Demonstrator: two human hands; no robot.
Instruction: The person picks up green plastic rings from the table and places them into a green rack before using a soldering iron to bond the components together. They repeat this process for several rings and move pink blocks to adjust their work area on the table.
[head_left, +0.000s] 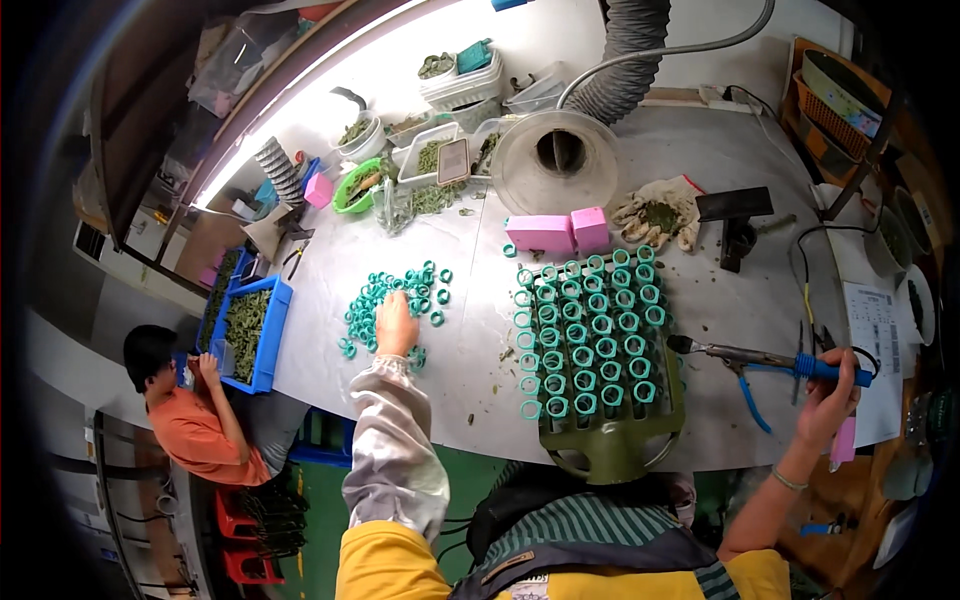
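Observation:
My left hand (397, 328) reaches into a loose pile of small teal rings (372, 300) on the grey table. Its fingers are drawn together, and whatever lies between the tips is hidden. My right hand (832, 392) is wrapped round the blue handle of a large soldering iron (740, 354). The iron's dark, thick tip points left, at the right edge of an olive-green rack (612, 440). Rows of teal faceted rings (585, 356) sit on the rack, which stands at the table's near edge between my hands.
Pink blocks (541, 235) and a funnel-shaped duct hood (515, 185) stand behind the rack. Beyond its right side are a soiled glove (685, 205), a black stand (736, 235) and blue-handled pliers (754, 402). At left, a person in orange (205, 430) works beside a blue bin (281, 318).

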